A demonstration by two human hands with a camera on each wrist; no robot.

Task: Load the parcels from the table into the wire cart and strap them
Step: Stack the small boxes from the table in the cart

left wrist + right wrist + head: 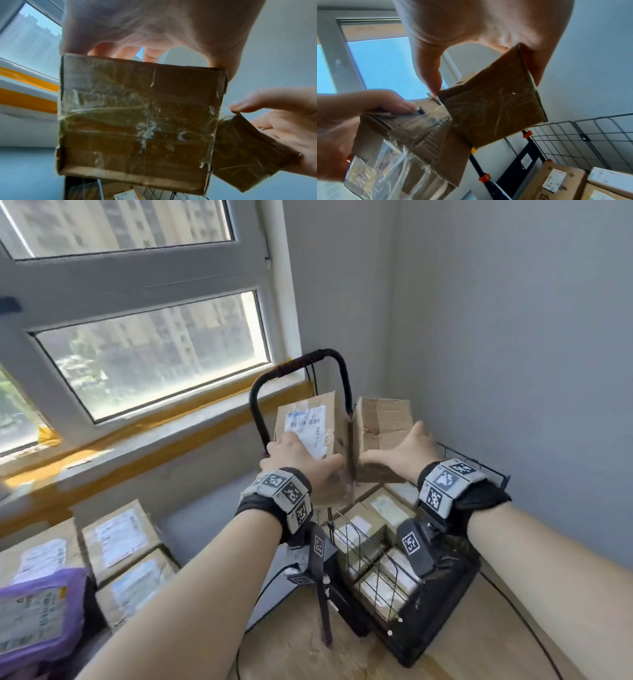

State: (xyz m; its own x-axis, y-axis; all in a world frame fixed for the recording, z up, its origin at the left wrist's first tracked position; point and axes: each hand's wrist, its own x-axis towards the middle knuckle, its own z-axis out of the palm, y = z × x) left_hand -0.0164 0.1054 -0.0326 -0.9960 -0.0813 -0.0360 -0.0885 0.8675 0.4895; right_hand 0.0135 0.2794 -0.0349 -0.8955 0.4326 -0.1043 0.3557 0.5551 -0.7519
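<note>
Above the wire cart, a person's left hand clasps a labelled cardboard parcel across its top, fingers and thumb curled over its edges, while the right hand holds a smaller, dented parcel in the same kind of grip. The two boxes touch side by side in the air, in front of the cart's black handle. More parcels already lie in the cart, apparently in a single layer, and others wait on the counter at the left.
</note>
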